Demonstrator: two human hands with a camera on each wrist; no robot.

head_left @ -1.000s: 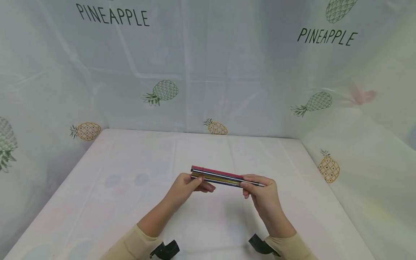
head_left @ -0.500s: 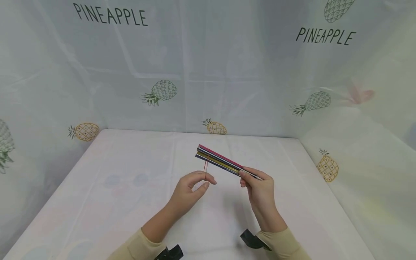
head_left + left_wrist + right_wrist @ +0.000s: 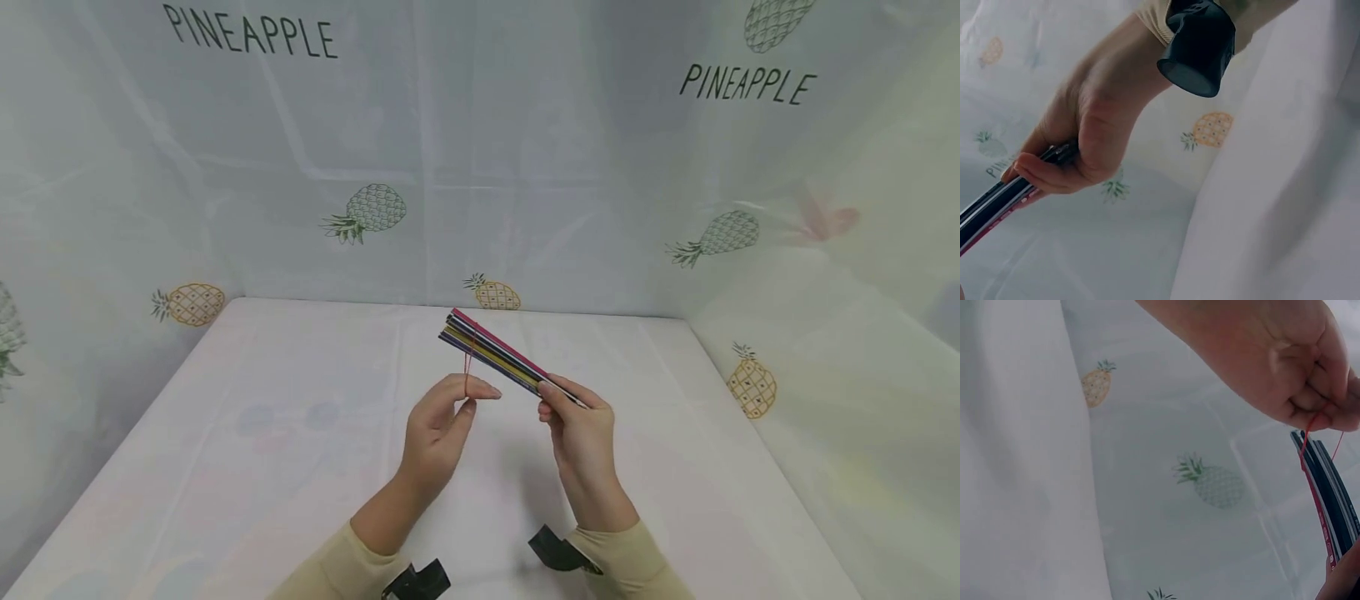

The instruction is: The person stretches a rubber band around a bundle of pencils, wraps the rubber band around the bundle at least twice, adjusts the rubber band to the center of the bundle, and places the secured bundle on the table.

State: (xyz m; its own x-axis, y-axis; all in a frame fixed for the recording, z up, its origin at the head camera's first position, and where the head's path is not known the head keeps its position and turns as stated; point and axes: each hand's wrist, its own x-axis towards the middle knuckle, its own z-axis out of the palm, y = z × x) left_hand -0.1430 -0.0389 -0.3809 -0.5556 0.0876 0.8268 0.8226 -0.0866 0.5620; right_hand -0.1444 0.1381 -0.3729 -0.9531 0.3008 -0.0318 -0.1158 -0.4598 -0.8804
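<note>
While R hand (image 3: 583,433) grips pencils (image 3: 495,354), L hand (image 3: 433,432) holds stretched red band (image 3: 467,368), gap betw. hands; table edges (image 3: 768,458) well apart.

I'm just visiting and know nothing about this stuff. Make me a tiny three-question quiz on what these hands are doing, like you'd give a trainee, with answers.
1. True or false: the left hand grips the pencils.

2. Pick one: the thin band running between the pencils and a finger is
A) blue
B) red
C) green

3. Fill in: the word printed on the backdrop is ____.

Key:
1. False; the right hand grips them, while the left hand has the band on a finger.
2. B
3. PINEAPPLE
</note>
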